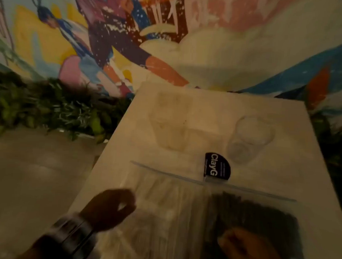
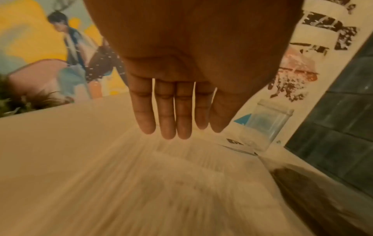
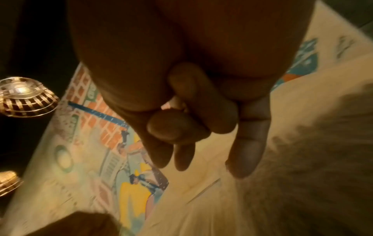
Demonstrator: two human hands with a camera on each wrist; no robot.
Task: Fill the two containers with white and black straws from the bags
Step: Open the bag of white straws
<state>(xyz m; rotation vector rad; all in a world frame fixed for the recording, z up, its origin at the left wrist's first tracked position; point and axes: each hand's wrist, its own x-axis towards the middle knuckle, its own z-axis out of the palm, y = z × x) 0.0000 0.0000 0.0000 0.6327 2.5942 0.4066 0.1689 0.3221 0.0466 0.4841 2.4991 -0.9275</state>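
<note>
On the pale table (image 1: 283,117) stand two clear containers, a squarish container (image 1: 170,125) and a round container (image 1: 251,136); both look empty. In front of them lie clear zip bags: the white straws (image 1: 163,206) on the left, the black straws (image 1: 250,215) on the right. My left hand (image 1: 113,206) hovers over the left edge of the white straw bag (image 2: 161,183), and in the left wrist view the left hand (image 2: 173,111) shows straight fingers holding nothing. My right hand (image 1: 245,246) is over the black straws (image 3: 312,159); the right hand (image 3: 201,143) has loosely bent fingers with nothing in them. All views are blurred.
A black half-round label (image 1: 217,166) lies between the bags and the containers. The table's left edge drops to a grey floor (image 1: 29,172). Green plants (image 1: 50,105) line a painted mural wall (image 1: 111,40) behind. Woven lamps (image 3: 24,97) hang overhead.
</note>
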